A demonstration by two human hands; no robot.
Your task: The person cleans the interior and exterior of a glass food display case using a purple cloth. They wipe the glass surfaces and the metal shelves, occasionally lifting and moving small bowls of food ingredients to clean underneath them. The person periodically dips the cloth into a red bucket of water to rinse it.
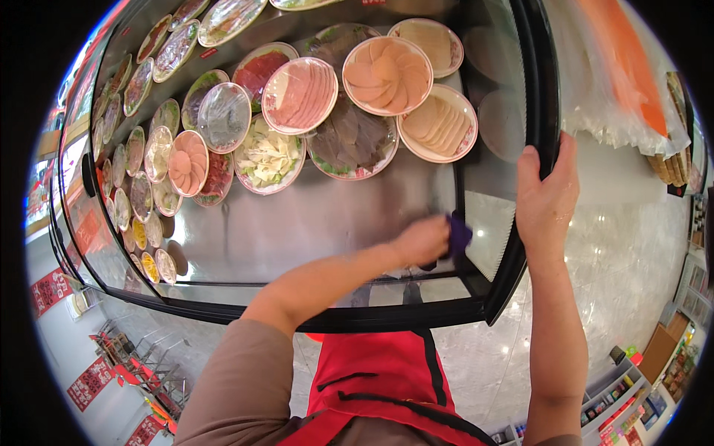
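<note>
Inside a glass-fronted display case, my left hand (425, 241) presses a dark purple cloth (459, 234) against the right end of the metal shelf (329, 228). The hand looks blurred. My right hand (548, 198) is wrapped around the black frame (542, 83) of the case's open glass door. Behind my left hand on the shelf are film-covered plates of sliced food. Among them are a plate of pink round meat slices (388, 75), a plate of pale slices (438, 124), a plate of dark sheets over greens (354, 136) and a plate of whitish pieces (270, 156).
More plates (177, 50) stand on an upper shelf and along the left side. The black bottom rail (390, 319) of the case runs before my red apron (379, 373). Folded chairs (139, 368) are at lower left, a stocked rack (613, 396) at lower right. Clear plastic (608, 111) hangs at right.
</note>
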